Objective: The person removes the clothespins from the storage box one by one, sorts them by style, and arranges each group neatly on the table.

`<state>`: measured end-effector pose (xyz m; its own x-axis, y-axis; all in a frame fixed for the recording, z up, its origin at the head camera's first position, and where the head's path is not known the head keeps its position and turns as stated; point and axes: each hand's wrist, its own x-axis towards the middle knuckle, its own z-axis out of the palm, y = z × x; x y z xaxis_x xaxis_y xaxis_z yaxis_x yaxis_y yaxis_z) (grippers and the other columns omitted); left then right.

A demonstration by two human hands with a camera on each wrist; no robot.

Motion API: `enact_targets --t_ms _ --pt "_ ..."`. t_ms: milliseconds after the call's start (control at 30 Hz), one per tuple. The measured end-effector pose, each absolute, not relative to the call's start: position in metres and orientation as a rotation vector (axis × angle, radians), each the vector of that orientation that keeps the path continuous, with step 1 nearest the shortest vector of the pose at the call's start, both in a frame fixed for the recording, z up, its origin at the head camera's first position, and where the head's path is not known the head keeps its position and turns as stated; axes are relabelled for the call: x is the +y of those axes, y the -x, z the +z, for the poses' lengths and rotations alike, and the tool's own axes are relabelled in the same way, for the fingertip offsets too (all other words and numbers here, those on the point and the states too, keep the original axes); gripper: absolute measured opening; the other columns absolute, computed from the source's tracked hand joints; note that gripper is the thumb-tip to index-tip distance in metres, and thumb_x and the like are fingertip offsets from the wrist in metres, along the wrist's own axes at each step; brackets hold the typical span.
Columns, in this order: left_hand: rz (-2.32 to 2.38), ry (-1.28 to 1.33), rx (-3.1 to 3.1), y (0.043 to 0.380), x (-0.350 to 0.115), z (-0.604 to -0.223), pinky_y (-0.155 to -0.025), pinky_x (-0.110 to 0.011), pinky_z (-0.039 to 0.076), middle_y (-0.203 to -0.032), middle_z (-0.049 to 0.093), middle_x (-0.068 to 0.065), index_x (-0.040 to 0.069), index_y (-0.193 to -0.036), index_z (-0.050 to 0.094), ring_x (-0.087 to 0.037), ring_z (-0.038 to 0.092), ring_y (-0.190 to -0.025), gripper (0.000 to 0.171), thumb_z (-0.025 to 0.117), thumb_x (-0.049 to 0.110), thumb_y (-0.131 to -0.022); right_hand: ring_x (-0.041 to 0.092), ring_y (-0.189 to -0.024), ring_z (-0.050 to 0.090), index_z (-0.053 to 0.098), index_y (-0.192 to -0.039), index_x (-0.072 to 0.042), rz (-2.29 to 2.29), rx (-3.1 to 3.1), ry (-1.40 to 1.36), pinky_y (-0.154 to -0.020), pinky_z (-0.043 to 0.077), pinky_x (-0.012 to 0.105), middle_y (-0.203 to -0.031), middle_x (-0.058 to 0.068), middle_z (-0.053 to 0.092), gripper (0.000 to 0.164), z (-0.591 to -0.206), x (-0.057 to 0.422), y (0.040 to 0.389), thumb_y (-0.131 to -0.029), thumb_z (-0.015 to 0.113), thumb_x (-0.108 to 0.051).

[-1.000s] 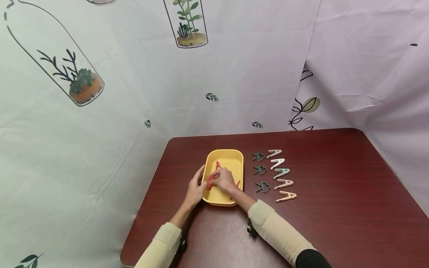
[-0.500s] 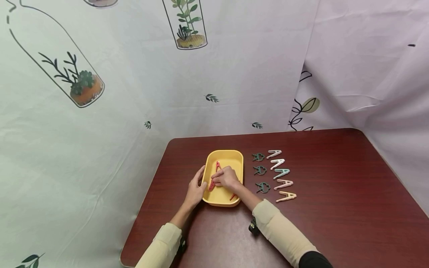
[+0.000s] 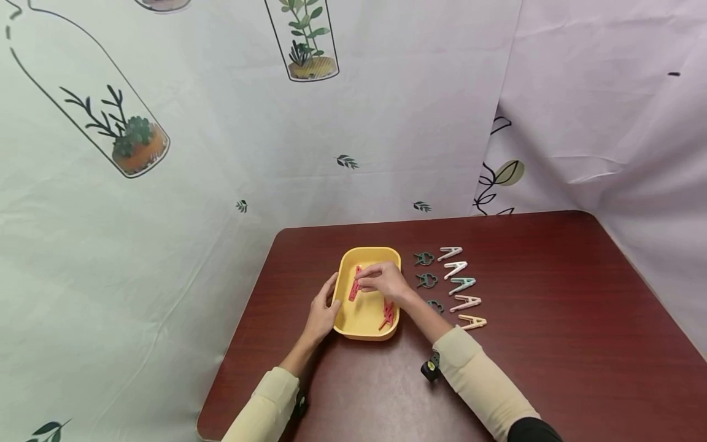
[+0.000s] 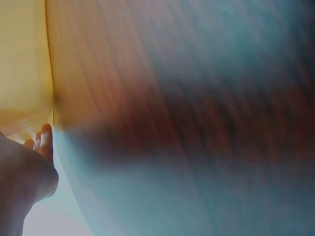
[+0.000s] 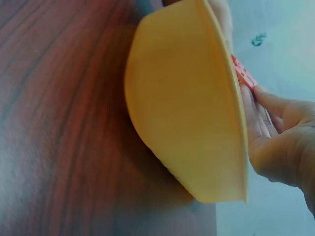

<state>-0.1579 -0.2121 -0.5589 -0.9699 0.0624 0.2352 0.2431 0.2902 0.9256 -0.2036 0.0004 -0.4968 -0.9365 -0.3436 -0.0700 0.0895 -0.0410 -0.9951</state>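
Note:
My left hand (image 3: 322,312) holds the left side of a yellow plastic tray (image 3: 361,333), thumb over the rim and fingers along the outer wall. In the left wrist view, my left fingers (image 4: 47,140) stand against the tray's side. My right hand (image 3: 388,281) is over the tray's middle, reaching in from the right. Between its thumb and fingers it pinches a red clothespin (image 5: 242,72), whose end sticks up past the rim in the right wrist view. More red clothespins (image 3: 389,312) lie in the tray's lower right corner.
Right of the tray, several clothespins in white, teal (image 3: 463,284), pink (image 3: 466,302) and cream (image 3: 473,321) form a column. Beside them is a column of dark green round clips (image 3: 426,280), one partly hidden by my right forearm. Patterned cloth (image 3: 353,123) hangs behind the reddish-brown table (image 3: 552,344).
My right hand has moved right and slightly up inside the tray, uncovering the red clothespins in its lower right. The red clothespin at left has shifted up. My left hand stays put.

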Motion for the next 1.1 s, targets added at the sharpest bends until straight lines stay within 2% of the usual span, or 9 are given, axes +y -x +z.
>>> enact_targets --t_ms 200,367,500,667,933,1100 --pt "-1.746 0.280 -2.405 0.158 -0.211 -0.559 -0.091 -0.054 0.056 -0.148 0.056 -0.032 -0.001 -0.160 0.044 -0.050 0.063 -0.123 0.070 0.053 -0.020 -0.093 0.020 -0.083 0.078 0.075 -0.112 0.016 -2.109 1.863 0.329 -0.087 0.061 0.048 -0.107 0.026 0.077 0.019 -0.492 0.017 0.208 -0.095 0.072 0.008" --pt "-1.738 0.275 -2.416 0.154 -0.207 -0.551 -0.089 -0.053 0.057 -0.148 0.052 -0.037 -0.008 -0.158 0.041 -0.057 0.061 -0.119 0.068 0.050 -0.022 -0.093 0.018 -0.081 0.077 0.073 -0.110 0.017 -2.164 1.798 0.324 -0.084 0.062 0.044 -0.098 0.021 0.078 0.019 -0.494 0.032 0.212 -0.093 0.074 0.009" --pt "-1.772 0.276 -2.399 0.147 -0.203 -0.534 -0.090 -0.052 0.057 -0.147 0.053 -0.039 -0.010 -0.156 0.043 -0.058 0.061 -0.119 0.066 0.051 -0.022 -0.092 0.018 -0.082 0.076 0.073 -0.105 0.014 -2.200 1.768 0.303 -0.087 0.061 0.046 -0.092 0.012 0.078 0.013 -0.495 0.047 0.214 -0.093 0.074 0.009" --pt "-1.751 0.287 -2.388 0.142 -0.202 -0.529 -0.089 -0.044 0.058 -0.147 0.053 -0.039 -0.010 -0.155 0.044 -0.057 0.061 -0.119 0.064 0.051 -0.020 -0.092 0.017 -0.083 0.076 0.074 -0.102 0.004 -2.253 1.686 0.226 -0.084 0.062 0.038 -0.092 0.007 0.078 0.006 -0.497 0.070 0.219 -0.098 0.070 0.006" --pt "-1.788 0.314 -2.380 0.141 -0.202 -0.522 -0.091 -0.039 0.056 -0.149 0.050 -0.040 -0.011 -0.156 0.042 -0.059 0.058 -0.125 0.064 0.050 -0.023 -0.093 0.017 -0.090 0.075 0.075 -0.094 -0.006 -2.505 1.245 0.070 -0.087 0.060 0.033 -0.095 0.007 0.077 0.029 -0.499 0.116 0.226 -0.106 0.053 0.007" --pt "-1.778 0.300 -2.395 0.146 -0.205 -0.532 -0.093 -0.040 0.056 -0.150 0.049 -0.039 -0.011 -0.157 0.041 -0.058 0.057 -0.127 0.065 0.050 -0.022 -0.093 0.018 -0.094 0.073 0.076 -0.092 -0.009 -2.604 1.087 -0.053 -0.086 0.059 0.031 -0.097 0.006 0.078 0.033 -0.503 0.145 0.230 -0.109 0.050 0.003"
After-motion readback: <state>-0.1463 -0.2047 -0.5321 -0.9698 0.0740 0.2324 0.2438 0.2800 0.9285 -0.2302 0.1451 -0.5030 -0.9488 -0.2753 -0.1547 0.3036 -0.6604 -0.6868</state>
